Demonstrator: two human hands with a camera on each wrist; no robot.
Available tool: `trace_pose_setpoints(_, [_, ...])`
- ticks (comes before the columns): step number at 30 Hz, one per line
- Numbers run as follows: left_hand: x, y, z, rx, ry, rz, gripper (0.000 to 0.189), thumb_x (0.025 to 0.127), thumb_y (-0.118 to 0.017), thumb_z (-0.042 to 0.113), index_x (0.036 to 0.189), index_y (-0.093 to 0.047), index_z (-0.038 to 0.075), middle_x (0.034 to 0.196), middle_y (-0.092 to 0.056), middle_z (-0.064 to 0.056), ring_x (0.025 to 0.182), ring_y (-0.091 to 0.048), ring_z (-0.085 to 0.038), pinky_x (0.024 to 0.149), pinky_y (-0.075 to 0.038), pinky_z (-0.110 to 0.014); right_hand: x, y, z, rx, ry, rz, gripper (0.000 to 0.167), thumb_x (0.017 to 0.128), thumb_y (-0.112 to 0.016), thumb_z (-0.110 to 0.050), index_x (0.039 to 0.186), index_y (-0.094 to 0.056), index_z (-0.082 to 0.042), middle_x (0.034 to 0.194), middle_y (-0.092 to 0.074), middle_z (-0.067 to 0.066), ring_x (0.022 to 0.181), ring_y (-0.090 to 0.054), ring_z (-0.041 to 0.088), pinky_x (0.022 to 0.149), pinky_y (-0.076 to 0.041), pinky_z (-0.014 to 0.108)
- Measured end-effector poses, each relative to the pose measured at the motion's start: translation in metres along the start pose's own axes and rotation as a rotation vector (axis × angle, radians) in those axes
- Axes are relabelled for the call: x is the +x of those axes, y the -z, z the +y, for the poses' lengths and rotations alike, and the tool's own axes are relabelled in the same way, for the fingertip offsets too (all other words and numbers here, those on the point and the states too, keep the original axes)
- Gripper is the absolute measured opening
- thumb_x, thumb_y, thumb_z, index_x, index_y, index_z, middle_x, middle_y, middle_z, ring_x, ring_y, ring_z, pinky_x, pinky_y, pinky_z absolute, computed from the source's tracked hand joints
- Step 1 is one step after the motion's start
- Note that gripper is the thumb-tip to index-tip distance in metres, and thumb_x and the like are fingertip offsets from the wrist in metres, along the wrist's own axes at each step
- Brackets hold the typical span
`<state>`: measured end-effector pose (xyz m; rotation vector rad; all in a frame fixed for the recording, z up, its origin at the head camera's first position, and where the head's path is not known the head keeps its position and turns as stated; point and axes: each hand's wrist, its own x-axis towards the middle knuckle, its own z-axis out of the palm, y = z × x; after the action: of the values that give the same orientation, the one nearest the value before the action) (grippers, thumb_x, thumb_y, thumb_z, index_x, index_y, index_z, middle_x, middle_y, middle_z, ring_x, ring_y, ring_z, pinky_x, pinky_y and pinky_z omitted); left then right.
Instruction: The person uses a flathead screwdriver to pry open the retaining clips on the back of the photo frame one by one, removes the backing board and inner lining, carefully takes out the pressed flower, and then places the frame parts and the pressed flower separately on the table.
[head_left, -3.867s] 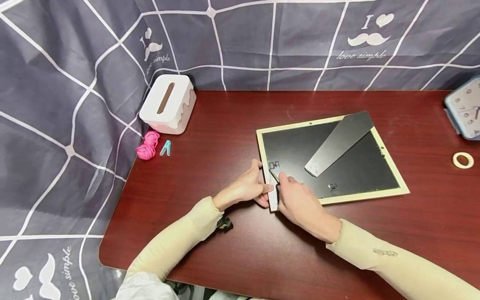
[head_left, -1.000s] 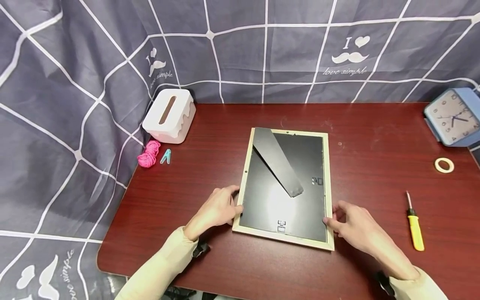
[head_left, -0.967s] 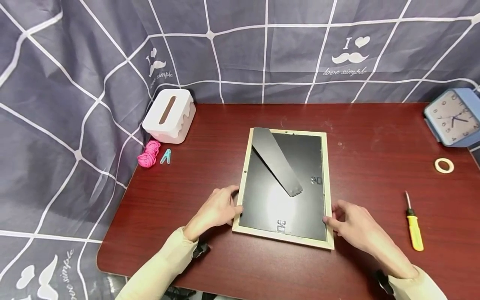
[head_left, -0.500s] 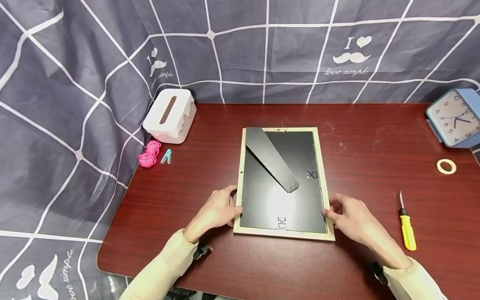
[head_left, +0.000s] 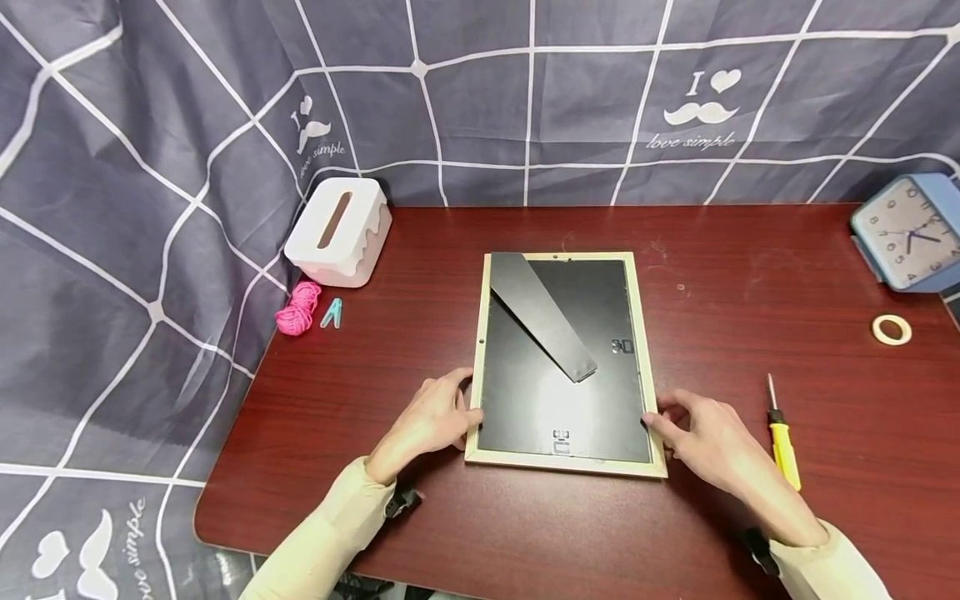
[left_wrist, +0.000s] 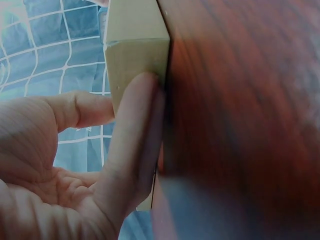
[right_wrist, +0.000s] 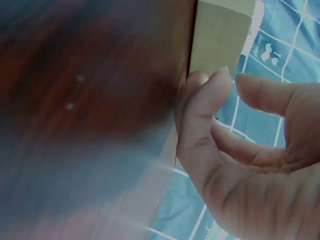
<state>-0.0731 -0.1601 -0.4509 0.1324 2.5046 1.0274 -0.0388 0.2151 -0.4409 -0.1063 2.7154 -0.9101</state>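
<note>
A picture frame lies back side up on the table, its pale wooden border around a black backing board. A dark stand leg slants across the board from the upper left corner. My left hand grips the lower left side, thumb on top of the border; in the left wrist view a finger lies along the outer wooden edge. On the opposite side my right hand holds the border between thumb and curled fingers. Right of that hand lies a yellow-handled screwdriver.
A white tissue box, pink yarn and a turquoise clip sit at the left. A blue clock and a tape roll are at the right. A grey checked curtain stands behind the red-brown table.
Earlier my right hand worked a thin tool at the frame's edge. Since then the frame has turned, and lately it straightened further and shifted left. The screwdriver has moved left across the table.
</note>
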Motion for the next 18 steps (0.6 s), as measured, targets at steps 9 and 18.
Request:
trace_pose_setpoints(9, [-0.001, 0.002, 0.005, -0.012, 0.025, 0.003, 0.070, 0.092, -0.071, 0.011, 0.159, -0.051, 0.004, 0.074, -0.068, -0.001, 0.049, -0.072, -0.008, 0.074, -0.066, -0.027, 0.000, -0.003, 0.002, 0.010, -0.007, -0.003, 0.037, 0.104, -0.073, -0.032, 0.122, -0.073, 0.000, 0.087, -0.077, -0.002, 0.066, -0.067, 0.005, 0.063, -0.047, 0.022])
trace_pose_setpoints(18, [0.010, -0.002, -0.012, 0.009, -0.004, 0.000, 0.073, 0.091, -0.072, 0.016, 0.160, -0.050, 0.006, 0.076, -0.070, 0.000, 0.051, -0.073, -0.009, 0.069, -0.064, -0.026, 0.003, -0.003, 0.001, -0.016, -0.012, 0.004, 0.034, 0.103, -0.075, -0.033, 0.116, -0.073, -0.001, 0.087, -0.076, -0.003, 0.072, -0.066, 0.008, 0.065, -0.046, 0.024])
